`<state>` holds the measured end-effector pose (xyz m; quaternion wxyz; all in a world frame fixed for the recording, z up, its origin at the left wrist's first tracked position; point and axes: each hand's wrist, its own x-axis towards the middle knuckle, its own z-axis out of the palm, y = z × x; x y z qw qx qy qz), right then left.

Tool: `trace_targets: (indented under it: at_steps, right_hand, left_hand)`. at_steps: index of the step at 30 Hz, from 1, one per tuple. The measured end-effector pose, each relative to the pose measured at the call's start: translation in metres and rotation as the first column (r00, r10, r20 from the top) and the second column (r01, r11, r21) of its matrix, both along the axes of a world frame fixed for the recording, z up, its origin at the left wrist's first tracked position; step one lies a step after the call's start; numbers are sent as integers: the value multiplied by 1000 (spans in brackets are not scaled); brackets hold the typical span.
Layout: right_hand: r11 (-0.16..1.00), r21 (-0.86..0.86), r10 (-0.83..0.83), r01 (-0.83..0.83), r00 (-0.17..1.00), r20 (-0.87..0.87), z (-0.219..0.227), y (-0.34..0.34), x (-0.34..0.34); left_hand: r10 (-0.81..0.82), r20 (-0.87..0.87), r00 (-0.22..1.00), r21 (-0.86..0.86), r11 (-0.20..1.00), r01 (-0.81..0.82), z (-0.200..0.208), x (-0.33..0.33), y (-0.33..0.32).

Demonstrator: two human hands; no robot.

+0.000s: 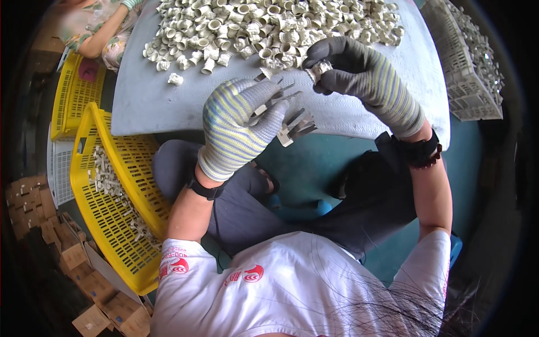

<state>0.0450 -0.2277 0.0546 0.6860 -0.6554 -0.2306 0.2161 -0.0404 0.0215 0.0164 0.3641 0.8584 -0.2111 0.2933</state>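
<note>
My left hand (pixel 238 123), in a striped knit glove, is closed around several thin, flat metal strips (pixel 298 127) that jut out past the fingers. My right hand (pixel 368 78), in a similar glove with dark fingertips, pinches a small pale metal fitting (pixel 319 71) with a flared, cup-like end. Both hands are over the near part of the cloth-covered table (pixel 157 109), a short gap apart. Beyond them spreads a heap of the same kind of fittings (pixel 275 28). One loose fitting (pixel 175 79) lies apart from the heap at the left.
A yellow basket (pixel 92 121) with small metal parts stands left of my legs, another yellow basket (pixel 63 115) behind it. At the far right is a pale crate (pixel 477 101) full of shiny parts. Cardboard boxes (pixel 92 283) lie lower left. A co-worker's arm (pixel 106 33) shows upper left.
</note>
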Motion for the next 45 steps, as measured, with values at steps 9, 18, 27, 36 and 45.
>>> trace_targets:
  at_steps: [9, 18, 27, 36, 45]
  right_hand:
    - [988, -98, 121, -122, 993, -7, 6, 4, -6]
    - [990, -10, 143, -143, 990, 19, -4, 20, -17]
    - [999, -30, -11, 18, 978, 206, -15, 18, -9]
    - [992, -25, -112, 125, 946, 305, 2, 5, 0]
    - [787, -429, -5, 443, 701, 713, -29, -46, 42]
  left_hand:
    - [-46, 68, 997, 4, 999, 45, 8, 3, -6]
    - [14, 33, 999, 38, 999, -15, -1, -1, -5]
    - [32, -33, 999, 77, 997, -29, 4, -1, 7]
    - [80, -378, 922, -244, 953, -182, 0, 2, 16]
    - [227, -270, 936, -405, 855, -324, -5, 6, 23]
